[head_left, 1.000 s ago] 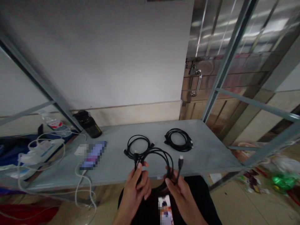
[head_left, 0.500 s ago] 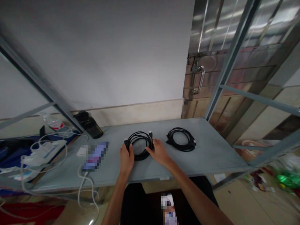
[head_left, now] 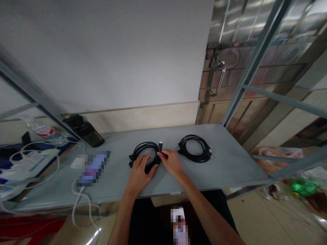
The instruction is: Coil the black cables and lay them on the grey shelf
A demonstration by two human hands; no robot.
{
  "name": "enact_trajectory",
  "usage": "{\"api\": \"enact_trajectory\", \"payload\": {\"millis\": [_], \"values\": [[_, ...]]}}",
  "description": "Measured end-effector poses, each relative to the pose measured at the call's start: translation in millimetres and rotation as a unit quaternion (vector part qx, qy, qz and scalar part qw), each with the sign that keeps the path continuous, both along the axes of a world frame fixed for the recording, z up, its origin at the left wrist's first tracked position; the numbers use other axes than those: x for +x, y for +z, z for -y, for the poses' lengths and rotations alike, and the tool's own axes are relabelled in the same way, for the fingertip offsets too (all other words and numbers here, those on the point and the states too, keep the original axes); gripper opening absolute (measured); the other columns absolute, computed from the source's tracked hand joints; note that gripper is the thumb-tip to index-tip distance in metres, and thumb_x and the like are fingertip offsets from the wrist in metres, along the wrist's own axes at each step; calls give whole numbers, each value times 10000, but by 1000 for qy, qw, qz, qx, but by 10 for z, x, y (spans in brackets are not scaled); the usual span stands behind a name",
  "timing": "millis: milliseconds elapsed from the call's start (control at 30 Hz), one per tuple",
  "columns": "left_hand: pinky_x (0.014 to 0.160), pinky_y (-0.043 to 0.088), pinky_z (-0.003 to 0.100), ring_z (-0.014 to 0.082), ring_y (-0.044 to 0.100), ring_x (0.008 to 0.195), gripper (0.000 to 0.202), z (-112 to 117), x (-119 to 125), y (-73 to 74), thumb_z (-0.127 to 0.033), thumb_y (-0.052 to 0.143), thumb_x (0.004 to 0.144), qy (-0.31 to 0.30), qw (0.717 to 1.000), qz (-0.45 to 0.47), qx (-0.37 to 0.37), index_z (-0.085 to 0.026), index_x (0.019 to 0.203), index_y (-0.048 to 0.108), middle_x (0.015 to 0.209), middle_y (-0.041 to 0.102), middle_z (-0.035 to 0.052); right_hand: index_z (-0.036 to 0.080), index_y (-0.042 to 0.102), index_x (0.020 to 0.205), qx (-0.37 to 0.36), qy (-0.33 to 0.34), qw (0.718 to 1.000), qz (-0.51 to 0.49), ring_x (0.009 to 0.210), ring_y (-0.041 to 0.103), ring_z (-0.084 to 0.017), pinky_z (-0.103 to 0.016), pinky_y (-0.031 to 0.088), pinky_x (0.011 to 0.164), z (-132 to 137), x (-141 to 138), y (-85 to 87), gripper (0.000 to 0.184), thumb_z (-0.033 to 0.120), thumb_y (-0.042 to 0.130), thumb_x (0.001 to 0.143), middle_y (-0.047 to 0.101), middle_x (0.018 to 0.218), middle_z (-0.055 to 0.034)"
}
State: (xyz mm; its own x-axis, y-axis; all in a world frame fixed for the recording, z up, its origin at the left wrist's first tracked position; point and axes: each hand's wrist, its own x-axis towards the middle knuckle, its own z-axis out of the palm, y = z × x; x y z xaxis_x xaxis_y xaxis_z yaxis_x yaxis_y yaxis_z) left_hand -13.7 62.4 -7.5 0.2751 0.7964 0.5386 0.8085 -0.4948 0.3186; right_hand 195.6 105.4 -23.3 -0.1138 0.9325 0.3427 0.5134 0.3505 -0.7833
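A coiled black cable (head_left: 145, 144) lies on the grey tabletop in front of me. My left hand (head_left: 140, 173) rests over the near side of this coil, thumb and fingers spread apart across it. With thumb and forefinger, my right hand (head_left: 171, 162) pinches the cable at the coil's right side. Just above those fingertips the cable's plug (head_left: 160, 145) sticks up, its pale metal tip showing. A second coiled black cable (head_left: 194, 148) lies to the right, apart from both hands.
To the left are a phone (head_left: 94, 168) with a white cord, a black bottle (head_left: 84, 131) lying tilted, and a clear plastic bottle (head_left: 43, 131). Metal frame posts (head_left: 246, 80) rise at the table's ends. A wall (head_left: 143, 61) stands behind.
My left hand has shifted from the coil's left edge onto its near side, fingers spreading. My right hand now pinches the cable close to the plug. The view has shifted slightly.
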Motion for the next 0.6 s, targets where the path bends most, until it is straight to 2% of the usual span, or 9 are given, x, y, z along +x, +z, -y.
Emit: {"api": "enact_trajectory", "payload": {"millis": [100, 200, 267, 333, 433, 500, 600], "values": [[1108, 598, 554, 382, 738, 1264, 497, -10, -16, -37, -500, 770, 1020, -23, 999, -21, -35, -243, 1433, 671, 1337, 774, 149, 238, 753, 913, 0, -16, 1000, -8, 792, 719, -199, -282, 490, 749, -11, 5, 3, 385, 455, 565, 1169, 795, 869, -39], [1048, 606, 534, 362, 756, 1183, 339, -38, -33, -48, -452, 734, 1048, -18, 999, -29, -35, -235, 1308, 725, 1238, 794, 128, 231, 779, 1070, 11, -16, 1000, -5, 878, 760, -205, -289, 545, 812, 15, -9, 9, 282, 390, 567, 1167, 836, 999, -57], [1025, 602, 532, 357, 754, 1168, 291, -52, -39, -46, -427, 699, 1071, -7, 999, -32, -28, -228, 1280, 738, 1215, 797, 123, 228, 765, 1235, 28, -10, 1000, 3, 994, 776, -212, -308, 582, 908, 73, 11, 29, 208, 321, 604, 1143, 841, 1119, -69], [1012, 599, 536, 360, 752, 1172, 287, -60, -46, -48, -414, 670, 1090, 8, 999, -31, -20, -219, 1289, 737, 1219, 797, 127, 235, 735, 1353, 50, -9, 998, 20, 1173, 749, -246, -376, 579, 1063, 161, 102, 64, 266, 276, 656, 1102, 817, 1245, -91], [1004, 598, 542, 364, 754, 1153, 289, -60, -57, -64, -420, 637, 1110, 23, 999, -28, -10, -210, 1279, 741, 1213, 797, 133, 238, 728, 1407, 82, -27, 994, 63, 1396, 622, -344, -547, 486, 1235, 308, 435, 118, 339, 294, 700, 1074, 737, 1406, -147], [1010, 595, 543, 364, 750, 1152, 295, -60, -61, -75, -427, 619, 1118, 27, 999, -28, -5, -214, 1281, 741, 1218, 797, 135, 233, 694, 1484, 109, -50, 984, 129, 1450, 568, -390, -614, 457, 1256, 383, 763, 129, 435, 368, 730, 1071, 685, 1488, -175], [1001, 594, 544, 369, 744, 1167, 306, -66, -66, -82, -435, 590, 1128, 34, 999, -27, -2, -224, 1293, 737, 1226, 800, 137, 239, 633, 1575, 134, -72, 959, 237, 1460, 567, -415, -637, 481, 1234, 452, 1261, 79, 607, 491, 782, 1044, 656, 1540, -186]]}}
